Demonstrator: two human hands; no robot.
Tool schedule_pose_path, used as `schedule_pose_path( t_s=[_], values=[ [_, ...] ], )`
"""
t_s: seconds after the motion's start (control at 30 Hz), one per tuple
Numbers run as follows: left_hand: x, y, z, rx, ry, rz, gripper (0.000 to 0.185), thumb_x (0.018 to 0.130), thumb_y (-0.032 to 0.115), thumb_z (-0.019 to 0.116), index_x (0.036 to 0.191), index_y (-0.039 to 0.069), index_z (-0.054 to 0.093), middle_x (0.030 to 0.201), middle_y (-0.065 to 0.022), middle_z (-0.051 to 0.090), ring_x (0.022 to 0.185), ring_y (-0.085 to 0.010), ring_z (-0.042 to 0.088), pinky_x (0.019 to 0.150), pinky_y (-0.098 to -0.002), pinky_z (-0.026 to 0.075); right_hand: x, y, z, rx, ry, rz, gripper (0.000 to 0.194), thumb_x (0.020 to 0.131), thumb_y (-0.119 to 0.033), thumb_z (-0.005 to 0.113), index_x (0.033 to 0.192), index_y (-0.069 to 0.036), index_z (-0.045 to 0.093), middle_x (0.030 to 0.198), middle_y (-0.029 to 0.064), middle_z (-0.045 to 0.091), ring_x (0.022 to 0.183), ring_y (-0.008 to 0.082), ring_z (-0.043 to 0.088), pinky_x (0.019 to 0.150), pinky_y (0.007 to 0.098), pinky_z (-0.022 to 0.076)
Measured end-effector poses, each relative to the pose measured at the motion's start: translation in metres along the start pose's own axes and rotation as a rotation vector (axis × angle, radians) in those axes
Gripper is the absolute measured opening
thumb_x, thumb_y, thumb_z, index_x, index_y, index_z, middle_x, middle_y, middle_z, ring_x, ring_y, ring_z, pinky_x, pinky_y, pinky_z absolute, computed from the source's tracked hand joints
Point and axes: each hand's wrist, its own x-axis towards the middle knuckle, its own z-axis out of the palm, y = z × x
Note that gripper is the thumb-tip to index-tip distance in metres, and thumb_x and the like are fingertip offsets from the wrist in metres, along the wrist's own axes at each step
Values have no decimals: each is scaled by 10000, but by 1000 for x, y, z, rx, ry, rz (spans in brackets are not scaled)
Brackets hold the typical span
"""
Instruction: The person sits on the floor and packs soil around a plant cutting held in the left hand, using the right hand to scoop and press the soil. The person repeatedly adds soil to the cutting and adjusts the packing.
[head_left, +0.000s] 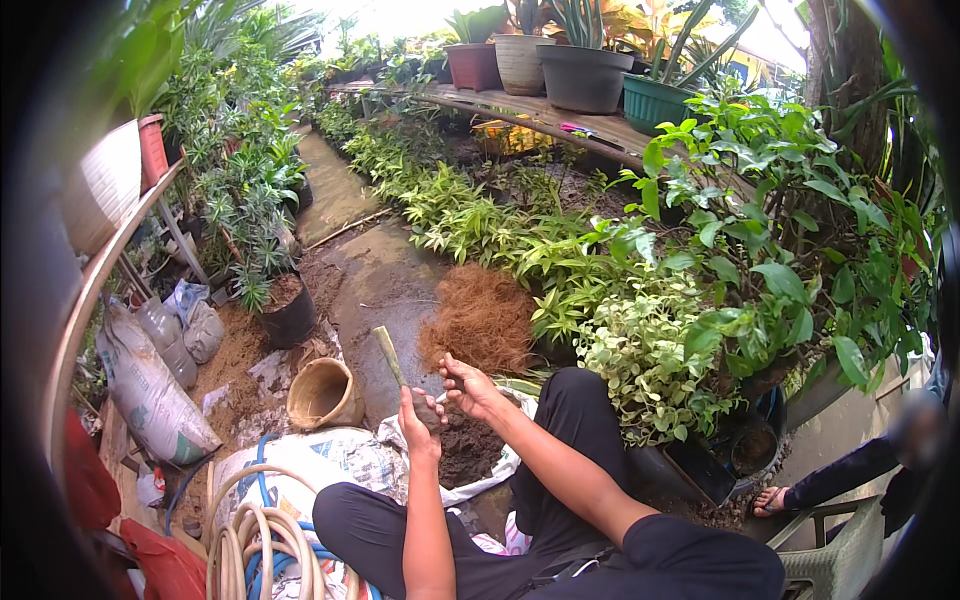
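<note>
My left hand (418, 429) is closed around the lower end of a cut green plant stem (388, 354), which points up and slightly to the left. A dark brown clump, apparently soil, (429, 412) shows between the fingers at the stem's base. My right hand (469, 388) is raised just to the right of it, thumb and fingers pinched together; whether something thin is held there cannot be made out. Below both hands a white sack (517, 469) lies open with dark potting soil (465, 450) in it. Reddish-brown coconut fibre (476, 319) is heaped on the path beyond.
A tan pot (322, 394) lies tipped on its side at left. Coiled beige hose (262, 540) rests near my knee. Leafy plants (645, 345) border the right, with potted plants (585, 75) on a wooden shelf. Another person's foot (769, 501) is beside a plastic chair (840, 551).
</note>
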Motion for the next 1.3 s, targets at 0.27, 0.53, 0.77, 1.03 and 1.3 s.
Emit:
schedule_pose_path(
  t_s=[0.27,0.53,0.77,1.03,1.3],
  values=[
    [2,1,0,24,14,21,361,947,517,544,936,157,526,689,15,530,571,-119,549,462,-257,439,-10,-4,1,-33,25,-62,588,990,-508,428,529,-170,287,469,-17,278,373,119,236,368,260,179],
    [4,1,-1,-33,19,-4,359,953,523,522,944,165,538,694,19,531,588,-118,557,463,-253,441,3,3,-3,-34,-94,-94,185,983,-216,567,1112,-84,566,904,36,592,793,161,579,693,316,509],
    [2,7,-4,-21,47,13,330,955,495,528,942,166,537,691,17,541,581,-118,558,464,-253,444,-2,7,5,79,-147,-1,301,997,-244,550,1213,-36,522,949,48,585,778,128,560,694,278,530],
    [2,2,-5,-8,47,24,308,962,447,534,946,139,526,717,-12,531,608,-140,560,476,-277,456,3,18,-18,-137,-72,-59,290,990,-295,568,1139,-47,548,828,28,552,605,97,472,535,218,420],
    [5,4,-6,1,55,35,320,948,473,547,937,154,528,696,19,535,587,-119,554,473,-250,437,-14,14,12,-86,-86,-66,211,998,-258,548,1069,-59,556,817,16,580,659,104,549,613,221,497]
  ],
)
